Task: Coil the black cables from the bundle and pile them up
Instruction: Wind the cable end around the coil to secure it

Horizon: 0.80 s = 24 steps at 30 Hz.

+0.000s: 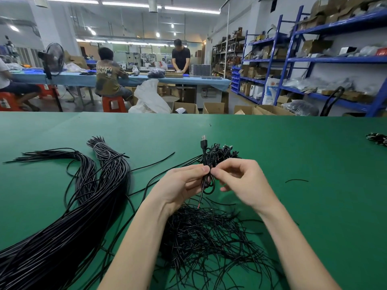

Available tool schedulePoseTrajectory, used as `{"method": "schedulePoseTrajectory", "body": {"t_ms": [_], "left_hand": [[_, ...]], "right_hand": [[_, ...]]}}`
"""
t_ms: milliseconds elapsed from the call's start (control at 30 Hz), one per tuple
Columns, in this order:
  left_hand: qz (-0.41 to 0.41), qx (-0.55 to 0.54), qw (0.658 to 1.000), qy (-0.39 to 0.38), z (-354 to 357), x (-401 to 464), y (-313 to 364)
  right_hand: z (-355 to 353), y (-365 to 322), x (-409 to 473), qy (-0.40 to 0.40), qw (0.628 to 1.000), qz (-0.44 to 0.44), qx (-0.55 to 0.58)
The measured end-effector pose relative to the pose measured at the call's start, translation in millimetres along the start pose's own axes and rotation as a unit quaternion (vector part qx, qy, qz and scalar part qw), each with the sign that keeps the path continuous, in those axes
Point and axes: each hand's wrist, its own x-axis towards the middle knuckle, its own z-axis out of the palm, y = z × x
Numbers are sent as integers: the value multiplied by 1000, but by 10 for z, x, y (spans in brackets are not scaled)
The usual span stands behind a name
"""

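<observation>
Both hands are raised above the green surface, center of view. Left hand and right hand pinch a small coiled black cable between thumb & fingertips, closed on it from either side. Coil is a tight oval loop w/ a USB plug sticking up on the far side and thin red & black wire ends trailing down toward the near side. Just behind it sits a pile of coiled cables. Left: long bundle of black cables, tied near its far end. Near, under the forearms: a loose tangle of thin black ties.
</observation>
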Motion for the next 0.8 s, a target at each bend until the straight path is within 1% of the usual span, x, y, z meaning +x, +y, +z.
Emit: {"method": "schedulePoseTrajectory", "body": {"t_ms": [67, 100, 167, 233, 300, 400, 567, 733, 800], "left_hand": [[12, -3, 1000, 16, -1, 18, -7], [17, -5, 1000, 20, 0, 26, -18], [27, -9, 999, 34, 6, 39, -39], [42, -21, 998, 41, 20, 49, -60], [68, -38, 996, 44, 29, 62, -66], [97, -30, 993, 60, 17, 72, -58], [109, -32, 992, 61, 16, 88, -81], [128, -49, 988, 75, 42, 94, -89], [128, -50, 987, 83, 35, 102, -88]], "right_hand": [[37, 21, -5, 49, 986, -111, -111], [39, 17, -8, 56, 974, -151, -157], [20, -10, -4, 54, 951, -188, -240], [6, -49, 4, 53, 939, -185, -285], [10, -100, 5, 58, 944, -169, -277], [53, -142, -16, 63, 958, -139, -242], [72, -127, -17, 76, 974, -106, -187], [87, -150, -24, 58, 982, -82, -163], [110, -136, -19, 55, 981, -60, -176]]}}
